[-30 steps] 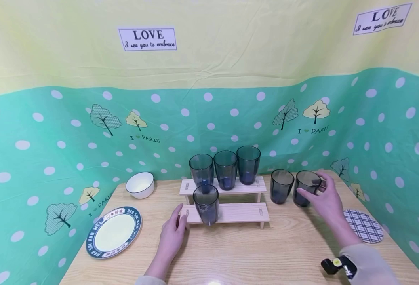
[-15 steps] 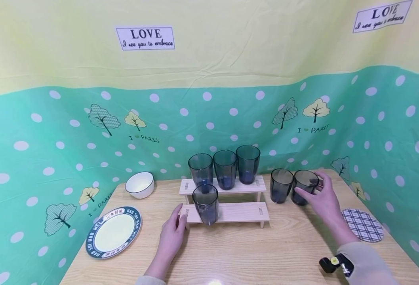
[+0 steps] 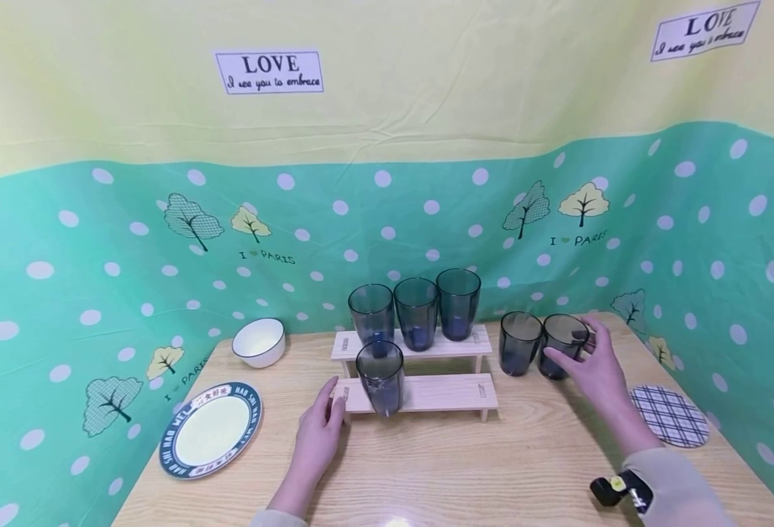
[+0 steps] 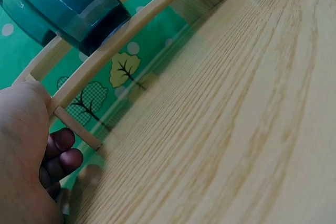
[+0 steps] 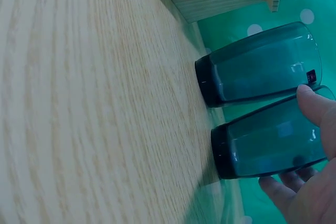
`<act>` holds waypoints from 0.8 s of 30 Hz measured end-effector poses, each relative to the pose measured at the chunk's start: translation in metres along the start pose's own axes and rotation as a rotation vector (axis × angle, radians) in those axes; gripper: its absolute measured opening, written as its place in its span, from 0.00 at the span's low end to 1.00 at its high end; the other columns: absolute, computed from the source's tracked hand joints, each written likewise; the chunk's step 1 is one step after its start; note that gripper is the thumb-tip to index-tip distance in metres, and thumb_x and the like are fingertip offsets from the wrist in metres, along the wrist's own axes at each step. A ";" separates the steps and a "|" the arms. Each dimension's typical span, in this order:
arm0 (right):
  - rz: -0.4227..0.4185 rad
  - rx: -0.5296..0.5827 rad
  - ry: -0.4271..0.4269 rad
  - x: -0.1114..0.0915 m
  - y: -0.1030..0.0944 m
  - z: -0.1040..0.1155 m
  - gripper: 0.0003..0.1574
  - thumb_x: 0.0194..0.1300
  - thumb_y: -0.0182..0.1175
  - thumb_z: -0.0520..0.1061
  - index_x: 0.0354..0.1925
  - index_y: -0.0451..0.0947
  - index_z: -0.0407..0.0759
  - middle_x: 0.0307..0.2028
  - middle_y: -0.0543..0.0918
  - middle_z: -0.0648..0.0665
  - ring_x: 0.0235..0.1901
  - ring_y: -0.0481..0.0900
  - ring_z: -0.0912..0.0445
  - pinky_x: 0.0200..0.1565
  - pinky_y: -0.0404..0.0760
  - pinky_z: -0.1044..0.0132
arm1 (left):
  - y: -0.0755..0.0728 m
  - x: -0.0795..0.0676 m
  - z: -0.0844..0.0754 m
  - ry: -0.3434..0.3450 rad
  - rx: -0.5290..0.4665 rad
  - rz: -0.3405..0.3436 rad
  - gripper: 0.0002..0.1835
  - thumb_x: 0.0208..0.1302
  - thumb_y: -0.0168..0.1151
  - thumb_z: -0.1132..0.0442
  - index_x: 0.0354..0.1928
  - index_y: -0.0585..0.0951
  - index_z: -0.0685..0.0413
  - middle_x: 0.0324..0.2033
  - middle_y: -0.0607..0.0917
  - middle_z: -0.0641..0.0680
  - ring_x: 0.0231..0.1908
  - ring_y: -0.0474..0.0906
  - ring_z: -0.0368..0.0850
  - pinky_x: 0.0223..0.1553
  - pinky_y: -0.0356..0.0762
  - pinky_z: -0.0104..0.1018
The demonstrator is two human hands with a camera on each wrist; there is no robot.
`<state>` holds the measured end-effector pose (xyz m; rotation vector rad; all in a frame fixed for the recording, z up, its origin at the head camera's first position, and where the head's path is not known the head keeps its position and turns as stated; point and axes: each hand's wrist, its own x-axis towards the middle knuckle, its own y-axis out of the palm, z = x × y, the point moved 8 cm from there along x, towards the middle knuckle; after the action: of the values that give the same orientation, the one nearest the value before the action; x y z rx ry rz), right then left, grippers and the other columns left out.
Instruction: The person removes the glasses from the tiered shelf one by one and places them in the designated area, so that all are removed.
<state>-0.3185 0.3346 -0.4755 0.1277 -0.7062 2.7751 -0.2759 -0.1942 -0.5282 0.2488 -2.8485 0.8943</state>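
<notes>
Head view shows us the right hand point(image 3: 600, 369) holding a dark glass point(image 3: 562, 348), with thumb on its near side and fingers around the far side. This glass is upright at the right back of the wooden table point(image 3: 446, 468), just beside a second glass point(image 3: 519, 344). The left hand point(image 3: 317, 432) touches the left end of the lower stand point(image 3: 449, 393); in the left wrist view we see its fingers bent near the stand's leg, but we cannot tell whether they grip it. On this stand, toward its left, stands one single glass point(image 3: 382, 380). Behind, the upper stand point(image 3: 483, 342) carries three glasses point(image 3: 416, 315) in a row. We see also a white bowl point(image 3: 258, 355) and a blue-rimmed plate point(image 3: 170, 439) at left, and a checked mat point(image 3: 670, 417) at right.
</notes>
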 end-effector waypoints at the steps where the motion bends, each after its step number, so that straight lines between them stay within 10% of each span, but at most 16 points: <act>1: 0.008 0.004 0.002 -0.001 0.000 0.000 0.74 0.73 0.75 0.61 0.90 0.36 0.44 0.79 0.59 0.19 0.76 0.61 0.21 0.68 0.70 0.27 | 0.000 0.000 0.000 -0.001 0.000 0.001 0.28 0.88 0.55 0.57 0.83 0.70 0.53 0.30 0.78 0.47 0.30 0.74 0.43 0.38 0.74 0.40; 7: 0.008 -0.030 -0.024 -0.003 -0.004 0.004 0.76 0.73 0.75 0.62 0.91 0.32 0.44 0.85 0.42 0.23 0.77 0.54 0.19 0.69 0.65 0.23 | 0.001 0.000 0.000 -0.005 -0.004 0.007 0.28 0.88 0.55 0.56 0.83 0.70 0.53 0.30 0.78 0.47 0.30 0.74 0.43 0.37 0.74 0.40; 24: -0.066 -0.086 -0.216 -0.033 -0.009 0.087 0.71 0.70 0.78 0.60 0.91 0.44 0.50 0.84 0.56 0.32 0.79 0.57 0.26 0.72 0.57 0.22 | 0.000 0.000 0.000 -0.011 -0.006 0.008 0.28 0.88 0.55 0.57 0.84 0.70 0.51 0.31 0.79 0.48 0.32 0.75 0.44 0.42 0.76 0.43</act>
<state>-0.2826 0.2922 -0.4003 0.4302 -0.8557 2.6889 -0.2758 -0.1938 -0.5284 0.2430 -2.8636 0.8891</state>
